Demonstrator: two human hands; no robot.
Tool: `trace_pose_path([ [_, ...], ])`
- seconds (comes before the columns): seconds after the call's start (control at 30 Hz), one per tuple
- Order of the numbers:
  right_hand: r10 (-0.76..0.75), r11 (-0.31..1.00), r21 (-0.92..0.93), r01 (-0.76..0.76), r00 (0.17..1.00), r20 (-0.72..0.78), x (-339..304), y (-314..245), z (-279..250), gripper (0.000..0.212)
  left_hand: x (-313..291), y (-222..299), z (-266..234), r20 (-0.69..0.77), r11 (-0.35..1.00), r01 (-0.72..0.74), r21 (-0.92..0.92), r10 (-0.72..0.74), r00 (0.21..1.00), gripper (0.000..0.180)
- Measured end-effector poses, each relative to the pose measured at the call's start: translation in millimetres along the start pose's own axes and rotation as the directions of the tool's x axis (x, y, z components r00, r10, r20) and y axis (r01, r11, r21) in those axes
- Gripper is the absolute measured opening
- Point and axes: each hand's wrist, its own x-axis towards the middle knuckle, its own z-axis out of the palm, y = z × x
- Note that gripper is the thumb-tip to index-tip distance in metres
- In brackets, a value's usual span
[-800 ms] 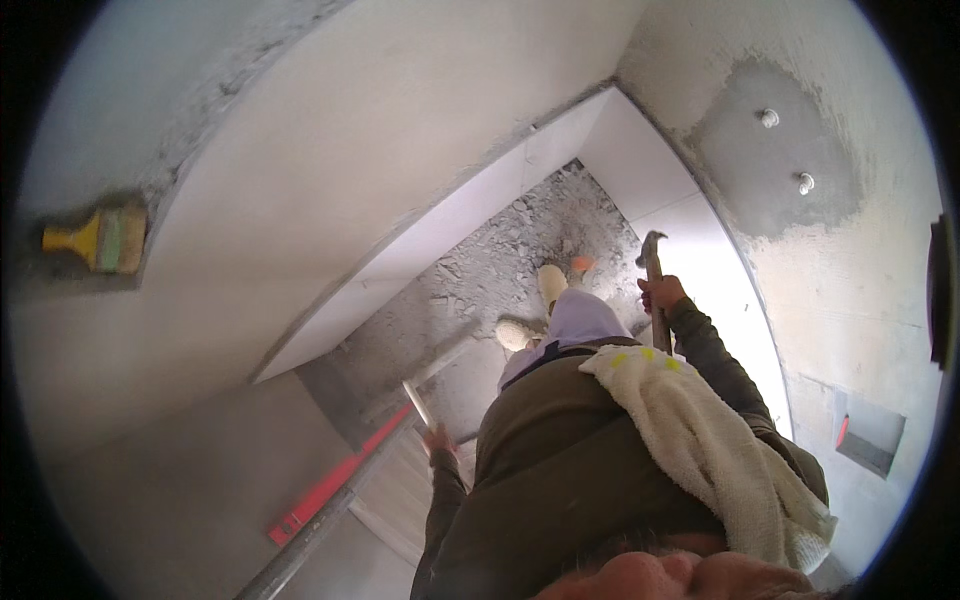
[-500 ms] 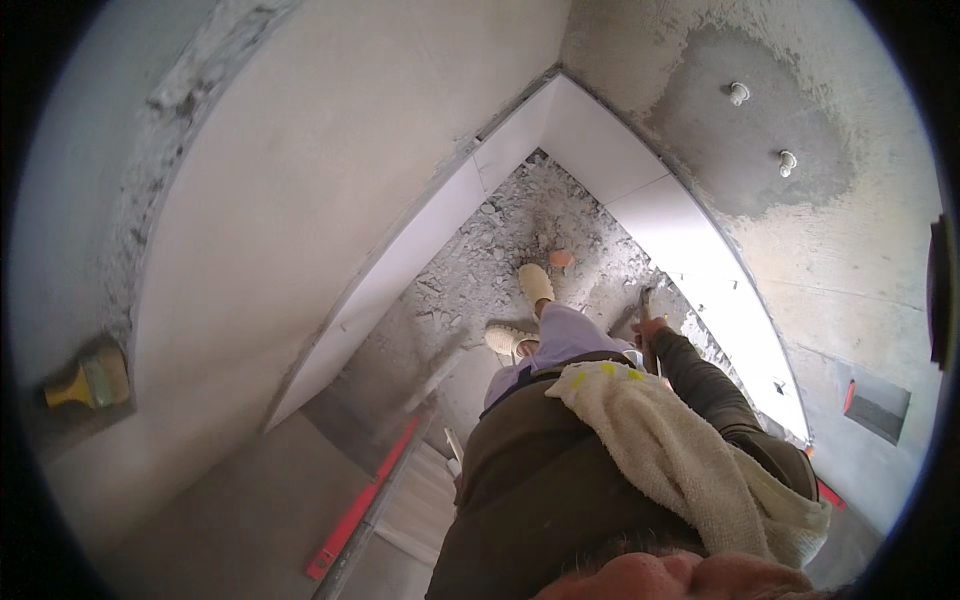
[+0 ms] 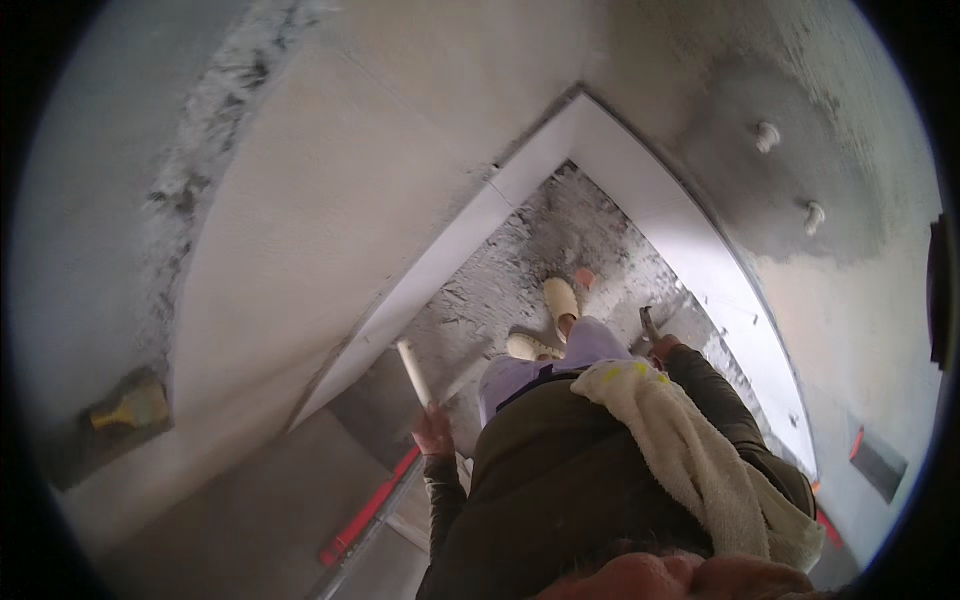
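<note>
My left hand [image 3: 433, 432] is closed around the lower end of a white stick-like length [image 3: 413, 372], held up at the left beside the white-tiled wall base; whether it is a pipe or a strip I cannot tell. On the right, my right hand [image 3: 665, 347] grips a hammer [image 3: 649, 322] by its handle, its head pointing away over the rubble near the right-hand tiles. Blur hides the finer shape of both things. A cream towel [image 3: 670, 430] hangs across my dark jacket.
White tiles [image 3: 660, 215] line the foot of both walls, meeting in a corner. Rubble [image 3: 530, 230] and an orange-red piece [image 3: 585, 277] lie around my cream shoes [image 3: 561, 297]. A red spirit level [image 3: 370, 505] lies at lower left. A yellow-handled brush [image 3: 130, 408] sits in a wall recess.
My left hand, hidden before, has come into view at the left with the white length raised. My right hand still holds the hammer. The whole view has shifted slightly.
</note>
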Motion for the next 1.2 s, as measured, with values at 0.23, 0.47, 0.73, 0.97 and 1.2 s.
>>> trace_pose_path([
  [0.23,0.071,0.906,0.424,0.004,0.984,-0.161,56,-15,-35,0.012,31,189,-3,0.051,0.884,-0.274,-0.378,0.316,0.948,0.042],
  [0.47,-0.362,0.665,0.581,0.469,0.883,-0.298,-113,-174,-83,0.022,50,278,-31,0.152,0.611,-0.232,-0.757,0.510,0.846,0.049],
  [0.73,-0.721,0.111,0.305,0.946,0.288,-0.631,-348,-323,-83,0.039,86,323,-73,0.302,0.474,-0.094,-0.875,0.689,0.659,0.055],
  [0.97,-0.714,0.074,0.213,0.974,0.201,-0.671,-334,-348,-36,0.057,128,383,-104,0.273,0.278,0.062,-0.959,0.834,0.479,0.051],
  [1.2,-0.632,0.043,0.256,0.966,0.225,-0.741,-346,-363,-13,0.065,170,431,-127,0.370,0.388,0.011,-0.922,0.871,0.323,0.050],
])
